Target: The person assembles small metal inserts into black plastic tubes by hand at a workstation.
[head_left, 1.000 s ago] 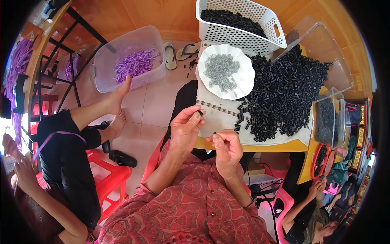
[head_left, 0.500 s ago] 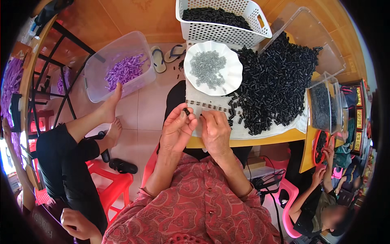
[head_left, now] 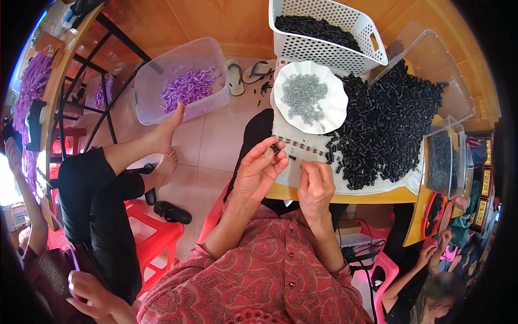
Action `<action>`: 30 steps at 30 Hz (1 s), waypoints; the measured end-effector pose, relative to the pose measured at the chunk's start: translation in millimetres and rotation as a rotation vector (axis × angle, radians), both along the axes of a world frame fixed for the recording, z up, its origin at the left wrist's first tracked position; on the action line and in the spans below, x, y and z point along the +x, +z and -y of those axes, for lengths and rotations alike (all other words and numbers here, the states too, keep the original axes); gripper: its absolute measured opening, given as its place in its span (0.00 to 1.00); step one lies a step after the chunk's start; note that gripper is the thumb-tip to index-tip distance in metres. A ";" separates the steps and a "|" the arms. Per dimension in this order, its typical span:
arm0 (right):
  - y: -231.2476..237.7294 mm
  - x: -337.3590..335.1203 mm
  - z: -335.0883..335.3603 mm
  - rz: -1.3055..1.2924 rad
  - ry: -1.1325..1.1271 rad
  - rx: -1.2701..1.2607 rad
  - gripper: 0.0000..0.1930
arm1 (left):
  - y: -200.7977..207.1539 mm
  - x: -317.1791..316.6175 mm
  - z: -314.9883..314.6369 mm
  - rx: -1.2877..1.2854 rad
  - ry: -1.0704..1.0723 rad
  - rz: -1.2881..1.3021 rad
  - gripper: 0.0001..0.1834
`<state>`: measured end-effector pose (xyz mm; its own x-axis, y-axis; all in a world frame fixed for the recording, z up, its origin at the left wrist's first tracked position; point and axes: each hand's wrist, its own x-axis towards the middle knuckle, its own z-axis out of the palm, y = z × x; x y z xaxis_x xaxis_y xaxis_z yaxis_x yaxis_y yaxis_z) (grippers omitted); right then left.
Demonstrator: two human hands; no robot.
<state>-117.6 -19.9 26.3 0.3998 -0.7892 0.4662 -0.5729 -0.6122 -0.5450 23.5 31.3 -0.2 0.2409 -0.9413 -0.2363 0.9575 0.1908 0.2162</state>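
Observation:
My left hand (head_left: 261, 171) is raised over the table's near edge, its thumb and fingers closed on one or more small black cylindrical pieces (head_left: 275, 148). Just beyond those fingertips, a single black piece (head_left: 292, 157) shows against the white cloth (head_left: 353, 195). My right hand (head_left: 317, 186) is close beside it with the fingers pinched together; whatever is in the pinch is hidden. A white scalloped plate (head_left: 337, 110) of small clear pieces (head_left: 305, 97) sits beyond my hands. To its right spreads a large heap of black pieces (head_left: 386, 127).
A white perforated basket (head_left: 324, 46) of black pieces is at the back. Clear bins (head_left: 442, 156) stand at the right. On the floor at left lies a clear tub (head_left: 145, 100) with purple pieces, near another person's bare feet (head_left: 170, 162). Further people sit at lower left and right.
My right hand has moved away from the left, to the right and nearer me. A black piece now shows between the hands. The whole view has shifted, moving the scene to the right.

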 end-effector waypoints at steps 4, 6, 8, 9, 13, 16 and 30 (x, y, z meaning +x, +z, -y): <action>-1.1 -9.8 -0.2 0.015 -0.020 -0.010 0.10 | -2.3 3.1 -0.5 -0.019 0.015 0.005 0.16; 0.1 -13.8 0.2 0.019 -0.023 -0.014 0.10 | -3.0 9.9 -1.2 -0.031 0.036 -0.008 0.16; 0.2 -15.2 0.6 0.024 -0.025 -0.018 0.09 | -3.7 15.5 -2.1 -0.041 0.059 -0.019 0.15; 0.0 -15.5 0.9 0.021 -0.024 -0.018 0.09 | -3.7 17.3 -2.4 -0.023 0.076 0.000 0.15; 1.4 -6.2 5.8 0.021 0.000 -0.003 0.08 | -3.1 16.4 -1.4 0.016 0.078 0.051 0.15; 7.6 10.6 11.5 0.019 -0.014 0.074 0.05 | -3.2 11.8 -1.2 0.061 0.072 0.092 0.15; -1.6 37.4 21.2 -0.160 -0.047 0.146 0.05 | -1.4 11.6 -0.7 0.021 0.070 0.063 0.17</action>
<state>-80.1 -41.1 24.6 0.4210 -0.8629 0.2798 -0.6848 -0.5046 -0.5258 35.2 32.0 -1.5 0.3213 -0.9164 -0.2386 0.9264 0.2520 0.2799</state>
